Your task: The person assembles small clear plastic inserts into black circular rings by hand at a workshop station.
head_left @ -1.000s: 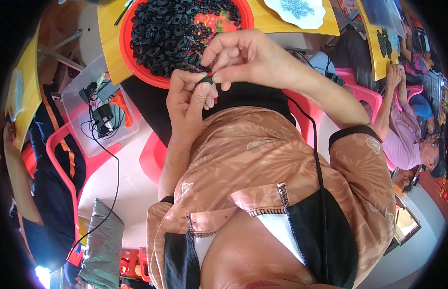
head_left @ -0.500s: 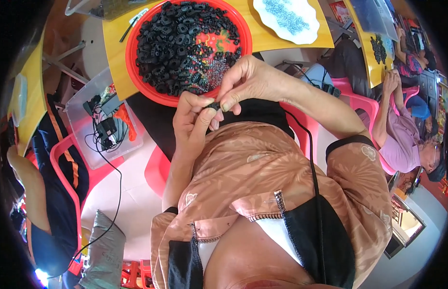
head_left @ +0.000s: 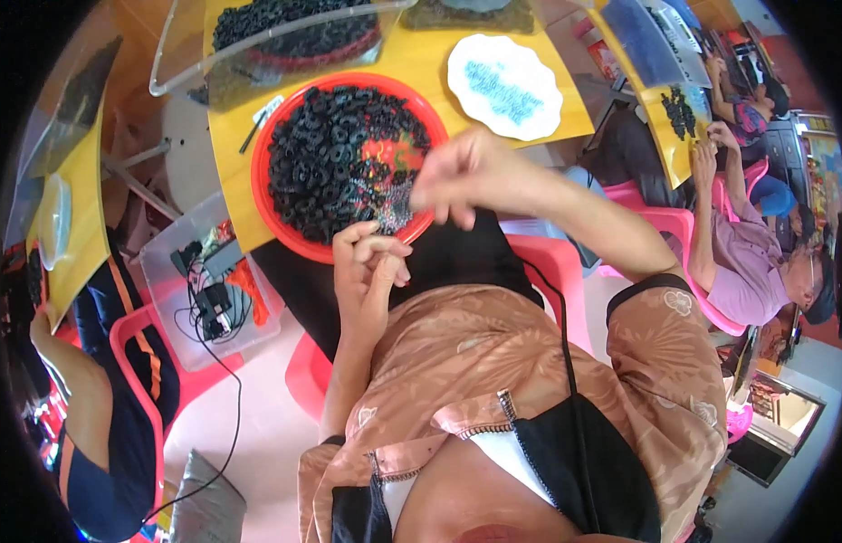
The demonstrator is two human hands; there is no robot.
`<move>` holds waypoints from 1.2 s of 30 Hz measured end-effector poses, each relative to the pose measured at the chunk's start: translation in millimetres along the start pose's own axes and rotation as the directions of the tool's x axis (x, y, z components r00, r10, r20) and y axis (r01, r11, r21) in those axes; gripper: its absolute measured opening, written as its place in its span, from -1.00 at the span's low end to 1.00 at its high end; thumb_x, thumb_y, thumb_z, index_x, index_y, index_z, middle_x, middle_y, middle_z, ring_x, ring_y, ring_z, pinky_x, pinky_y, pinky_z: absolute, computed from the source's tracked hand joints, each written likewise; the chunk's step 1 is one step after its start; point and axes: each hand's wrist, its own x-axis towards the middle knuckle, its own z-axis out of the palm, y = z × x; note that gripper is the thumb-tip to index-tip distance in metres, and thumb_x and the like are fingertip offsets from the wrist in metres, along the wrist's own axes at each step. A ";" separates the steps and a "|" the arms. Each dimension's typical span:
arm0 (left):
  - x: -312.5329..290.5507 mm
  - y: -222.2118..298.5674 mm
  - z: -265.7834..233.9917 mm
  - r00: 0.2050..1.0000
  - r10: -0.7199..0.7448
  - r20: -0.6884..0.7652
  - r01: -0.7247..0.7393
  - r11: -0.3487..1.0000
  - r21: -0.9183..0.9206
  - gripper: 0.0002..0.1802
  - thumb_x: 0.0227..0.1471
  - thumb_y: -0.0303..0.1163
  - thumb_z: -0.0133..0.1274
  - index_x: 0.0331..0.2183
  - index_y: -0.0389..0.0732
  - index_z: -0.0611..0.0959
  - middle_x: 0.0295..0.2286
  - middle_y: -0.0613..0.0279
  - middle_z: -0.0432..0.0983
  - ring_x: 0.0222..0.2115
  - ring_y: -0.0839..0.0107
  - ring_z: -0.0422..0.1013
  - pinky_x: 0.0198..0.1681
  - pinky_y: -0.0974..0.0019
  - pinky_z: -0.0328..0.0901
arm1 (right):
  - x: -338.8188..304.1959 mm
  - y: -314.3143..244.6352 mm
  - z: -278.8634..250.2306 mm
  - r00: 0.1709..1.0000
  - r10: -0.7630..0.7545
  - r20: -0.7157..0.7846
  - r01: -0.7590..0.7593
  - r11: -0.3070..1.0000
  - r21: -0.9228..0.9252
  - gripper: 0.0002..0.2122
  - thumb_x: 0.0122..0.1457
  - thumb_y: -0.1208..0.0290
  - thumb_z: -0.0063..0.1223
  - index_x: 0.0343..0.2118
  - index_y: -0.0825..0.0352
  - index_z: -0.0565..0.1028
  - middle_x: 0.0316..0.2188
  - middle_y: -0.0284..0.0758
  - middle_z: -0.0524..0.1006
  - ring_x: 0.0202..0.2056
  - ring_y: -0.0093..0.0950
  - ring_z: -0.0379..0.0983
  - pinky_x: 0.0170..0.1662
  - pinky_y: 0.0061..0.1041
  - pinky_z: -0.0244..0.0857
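Observation:
Held just in front of the red basin point(head_left: 259, 185), my left hand point(head_left: 367, 271) is closed, its thumb against the curled fingers. Whatever it may hold is too small or hidden to make out. My right hand point(head_left: 464, 176) hovers by the basin's right rim, smeared by motion, so its grip is unclear. Small black ring-like plastic parts point(head_left: 317, 149) are heaped in the basin, mostly at its left and back. Tiny shiny silvery pieces point(head_left: 396, 215) lie at its near right, beside a bare patterned patch of the bottom.
On the yellow table point(head_left: 227, 163), a white scalloped plate point(head_left: 550, 110) holds small light-blue pieces. Behind the basin stands a clear plastic tub point(head_left: 285, 45) near more black parts. A clear bin point(head_left: 158, 299) with cables is at lower left. People sit at tables on both sides.
My hands were together over a small dark part; now they are apart. The right has moved up over the basin's right side. The view has shifted, showing more of the table's far side.

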 end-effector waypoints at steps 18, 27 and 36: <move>4.4 -0.4 -2.2 0.999 -0.032 -0.038 0.033 0.999 0.031 -0.84 0.15 -0.50 -0.07 -0.19 -0.25 0.40 -0.44 0.20 0.49 -0.57 0.62 0.33 -0.52 0.56 0.22 | 89.3 14.9 -7.3 0.713 -0.701 0.021 0.337 0.317 -0.887 -0.79 0.00 0.44 0.19 -0.27 0.36 0.53 -0.43 -0.24 0.51 -0.44 -0.31 0.48 -0.35 -0.40 0.35; 4.4 2.1 -2.6 0.998 -0.048 -0.047 0.049 0.998 0.028 -0.82 0.15 -0.49 -0.07 -0.18 -0.26 0.38 -0.44 0.20 0.49 -0.59 0.62 0.33 -0.55 0.56 0.22 | 95.8 31.7 -14.4 0.765 -0.641 0.058 0.274 0.243 -0.930 -0.85 -0.01 0.44 0.14 -0.41 0.41 0.48 -0.43 -0.17 0.47 -0.38 -0.18 0.44 -0.29 -0.27 0.33; 6.2 6.4 3.6 0.993 -0.017 -0.120 0.020 1.000 0.023 -0.57 0.17 -0.49 -0.10 0.05 -0.27 0.22 -0.31 0.11 0.46 -0.52 0.51 0.41 -0.46 0.52 0.35 | 34.3 25.3 22.6 0.696 -0.709 0.115 0.537 0.407 -0.739 -0.84 0.00 0.46 0.12 -0.38 0.42 0.46 -0.53 -0.18 0.41 -0.50 -0.29 0.42 -0.45 -0.38 0.31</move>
